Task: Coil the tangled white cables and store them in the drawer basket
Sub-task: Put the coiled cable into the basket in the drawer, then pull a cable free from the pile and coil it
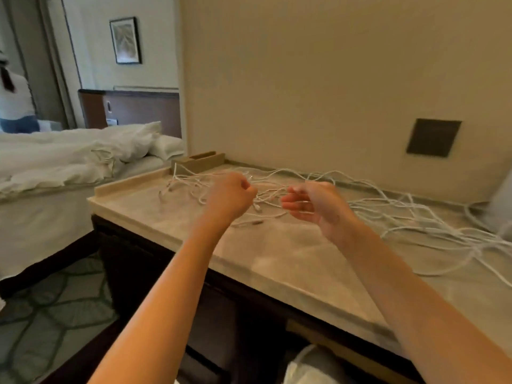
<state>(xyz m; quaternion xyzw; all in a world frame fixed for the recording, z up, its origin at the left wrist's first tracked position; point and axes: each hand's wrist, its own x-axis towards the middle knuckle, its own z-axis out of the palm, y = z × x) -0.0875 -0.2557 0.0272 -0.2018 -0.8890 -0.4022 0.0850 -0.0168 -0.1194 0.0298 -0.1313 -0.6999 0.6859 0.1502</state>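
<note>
A tangle of thin white cables [401,214] sprawls across the beige marble countertop [277,261], running from the middle out to the right edge. My left hand [230,198] is raised above the tangle with its fingers curled in a fist round cable strands. My right hand [310,206] is just to its right, palm turned inward, fingers bent, with cable strands running across its fingers. Below the counter's front edge an open drawer [343,353] shows white coiled cable [304,367] inside; the basket itself is mostly hidden.
A small beige holder [198,162] stands at the counter's back left corner. A bed with white bedding [69,156] lies to the left, and a person stands at the far left. A dark wall plate [432,137] is on the wall; a white object [501,214] stands at far right.
</note>
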